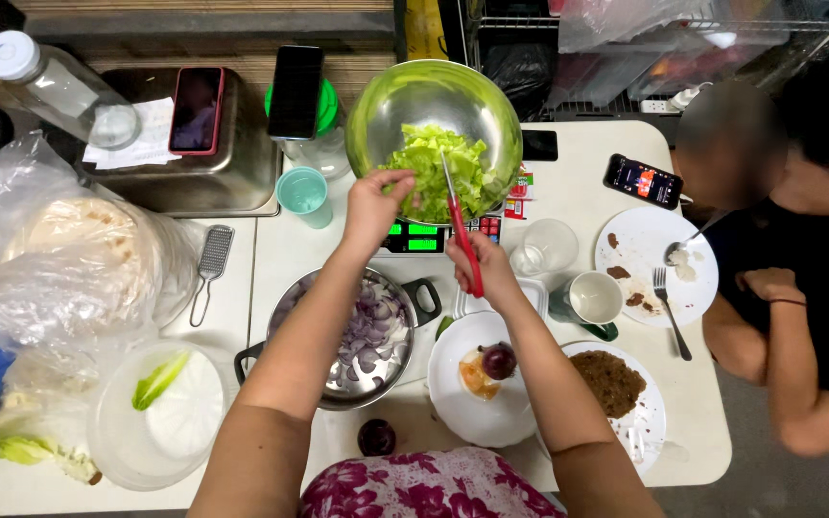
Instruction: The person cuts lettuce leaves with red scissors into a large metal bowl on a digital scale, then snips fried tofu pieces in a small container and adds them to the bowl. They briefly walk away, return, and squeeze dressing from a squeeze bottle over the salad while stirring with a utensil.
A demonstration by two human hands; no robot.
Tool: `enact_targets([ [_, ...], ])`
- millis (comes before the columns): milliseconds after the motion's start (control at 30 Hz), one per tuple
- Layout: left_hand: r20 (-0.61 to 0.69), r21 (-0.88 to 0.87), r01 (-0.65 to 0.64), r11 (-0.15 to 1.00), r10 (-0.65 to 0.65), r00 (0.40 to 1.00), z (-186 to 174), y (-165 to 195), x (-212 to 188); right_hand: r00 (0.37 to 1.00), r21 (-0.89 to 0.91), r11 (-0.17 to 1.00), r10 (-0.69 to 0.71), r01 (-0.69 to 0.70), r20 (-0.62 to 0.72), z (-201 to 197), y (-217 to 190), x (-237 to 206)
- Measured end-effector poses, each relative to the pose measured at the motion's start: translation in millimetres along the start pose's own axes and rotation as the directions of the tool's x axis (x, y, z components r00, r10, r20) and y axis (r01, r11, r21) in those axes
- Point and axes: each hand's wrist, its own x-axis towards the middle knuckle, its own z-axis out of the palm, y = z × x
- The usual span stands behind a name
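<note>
My left hand [373, 206] reaches into a large steel bowl [381, 105] and pinches a piece of the green lettuce [462, 158] piled inside. My right hand [485, 269] grips red-handled scissors [462, 235], whose blades point up into the lettuce. The bowl rests on a digital kitchen scale [416, 240] with lit green displays. Below my left forearm sits a steel pan [390, 369] holding sliced purple onion [376, 336].
A white plate [462, 408] carries a purple onion half [499, 361]; another plate holds brown minced food [606, 382]. A seated person [798, 259] at the right has a dirty plate [640, 249], fork and phone. Flatbreads in plastic [69, 249], a grater [211, 264], cups and a bottle lie left.
</note>
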Motion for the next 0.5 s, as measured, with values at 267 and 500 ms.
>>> enact_targets([
  [267,0.157,-0.417,0.303,0.857,-0.260,0.953,8.2,1.3,6.4,0.913,-0.114,0.944,-0.260,0.308,0.314,-0.9,23.1,-2.0],
  [500,0.147,-0.360,0.344,0.867,-0.312,0.939,-0.3,-9.9,12.7,1.000,-0.054,0.998,0.010,-0.009,0.008,6.9,5.4,1.8],
])
